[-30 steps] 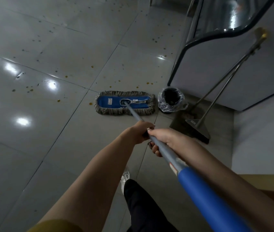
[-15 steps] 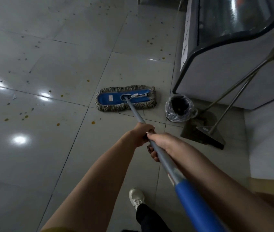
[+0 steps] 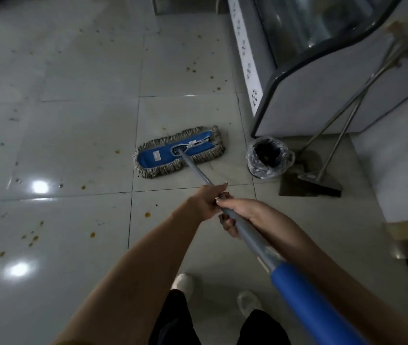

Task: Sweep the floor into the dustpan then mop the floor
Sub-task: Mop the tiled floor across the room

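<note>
Gripping the grey mop handle (image 3: 245, 232), left hand (image 3: 206, 201) and right hand (image 3: 245, 215) closed around it, touching, blue fringed mop head (image 3: 179, 151) flat on speckled tile floor (image 3: 73, 120), lined bin (image 3: 270, 158) just beside.

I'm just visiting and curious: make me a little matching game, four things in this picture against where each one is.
Things:
1. mop head
2. bin
3. broom
4. both hands

Places:
A. leaning against the cabinet
B. gripping the mop pole
C. flat on the tiled floor
D. at the cabinet's corner, lined with a plastic bag

Pairs: 1-C, 2-D, 3-A, 4-B
</note>
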Available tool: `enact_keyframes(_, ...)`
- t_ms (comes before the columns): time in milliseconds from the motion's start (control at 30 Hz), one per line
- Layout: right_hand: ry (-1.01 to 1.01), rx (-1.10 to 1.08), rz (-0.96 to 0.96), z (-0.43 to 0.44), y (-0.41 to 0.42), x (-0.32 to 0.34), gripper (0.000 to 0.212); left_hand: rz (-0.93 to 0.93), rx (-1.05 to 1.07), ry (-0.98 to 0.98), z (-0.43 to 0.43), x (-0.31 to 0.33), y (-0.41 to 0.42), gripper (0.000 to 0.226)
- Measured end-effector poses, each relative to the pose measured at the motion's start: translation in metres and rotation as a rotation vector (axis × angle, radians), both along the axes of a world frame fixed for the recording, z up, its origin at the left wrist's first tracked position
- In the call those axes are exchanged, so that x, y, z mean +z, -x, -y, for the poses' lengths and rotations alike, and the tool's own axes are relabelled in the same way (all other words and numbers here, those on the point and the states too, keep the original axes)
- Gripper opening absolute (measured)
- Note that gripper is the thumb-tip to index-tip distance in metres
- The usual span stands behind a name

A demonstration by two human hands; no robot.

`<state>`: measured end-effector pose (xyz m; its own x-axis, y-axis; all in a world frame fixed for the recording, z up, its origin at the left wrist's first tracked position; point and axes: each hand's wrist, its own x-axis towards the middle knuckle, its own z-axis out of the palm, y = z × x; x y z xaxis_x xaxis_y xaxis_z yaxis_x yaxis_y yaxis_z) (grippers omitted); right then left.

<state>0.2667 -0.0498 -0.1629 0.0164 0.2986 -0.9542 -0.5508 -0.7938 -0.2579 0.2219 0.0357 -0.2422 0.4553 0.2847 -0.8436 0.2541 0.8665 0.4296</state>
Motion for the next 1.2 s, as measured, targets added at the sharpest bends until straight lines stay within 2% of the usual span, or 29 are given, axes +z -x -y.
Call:
enact_keyframes(67,-0.016,-0.127,-0.095,-0.005,0.007,-0.001,0.039,0.016,-0.024,0.086,-0.013,0.0,0.006,0.018)
enact_keyframes(167,-0.003,-0.208,-0.136,-0.004,0.021,-0.005,0.04,-0.006,-0.088,0.144,-0.021,0.003,0.019,0.014)
enact_keyframes(300,0.043,-0.248,-0.073,0.012,0.028,-0.007,0.037,-0.076,-0.206,0.062,-0.006,0.003,0.022,0.023)
enact_keyframes(467,-0.053,-0.261,-0.011,0.041,0.037,-0.009,0.036,-0.101,-0.289,0.025,0.011,0.006,0.025,0.023)
enact_keyframes(633,-0.009,-0.305,-0.054,0.084,0.06,-0.016,0.033,-0.138,-0.402,0.032,0.052,0.006,0.044,0.023)
enact_keyframes(767,0.047,-0.268,-0.054,0.117,0.072,-0.013,0.037,-0.13,-0.419,0.046,0.089,-0.001,0.052,0.023)
enact_keyframes(1200,0.024,-0.365,0.014,0.199,0.105,-0.013,0.029,-0.086,-0.45,0.072,0.168,-0.003,0.081,0.02)
